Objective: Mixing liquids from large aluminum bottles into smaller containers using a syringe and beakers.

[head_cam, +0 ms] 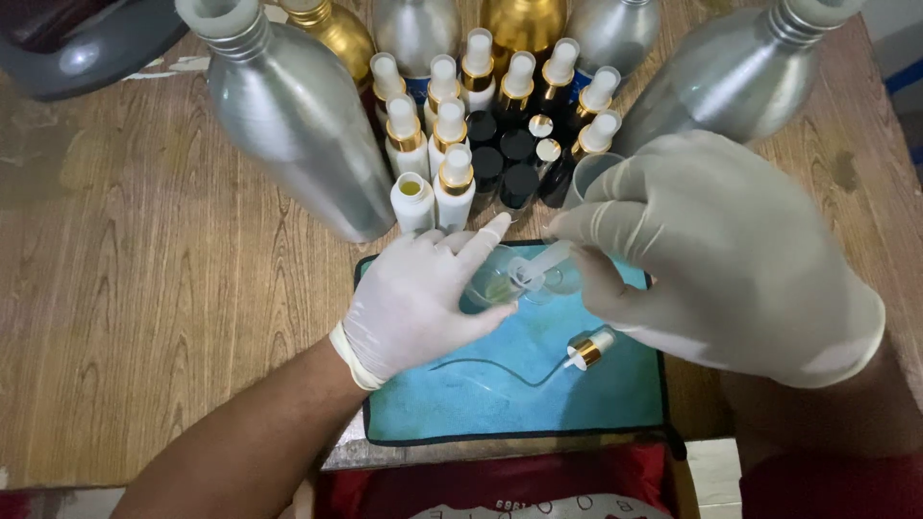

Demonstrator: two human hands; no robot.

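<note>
Both my hands wear white gloves and meet over a blue mat [500,384]. My left hand [423,298] steadies a small clear glass beaker [488,288] with a little yellowish liquid, fingers wrapped round its left side. My right hand [721,259] holds a clear plastic syringe [538,267], its tip pointing down into the beaker. A gold-collared spray pump [588,350] with a thin dip tube lies loose on the mat just below my hands. An uncapped small white bottle [413,200] stands just behind my left hand.
Behind the mat stand several small white and black spray bottles [500,115] with gold collars. Large silver aluminium bottles [288,115] [740,72] flank them, with gold ones further back. The wooden table [144,288] ends near me, where a red cloth [500,485] lies.
</note>
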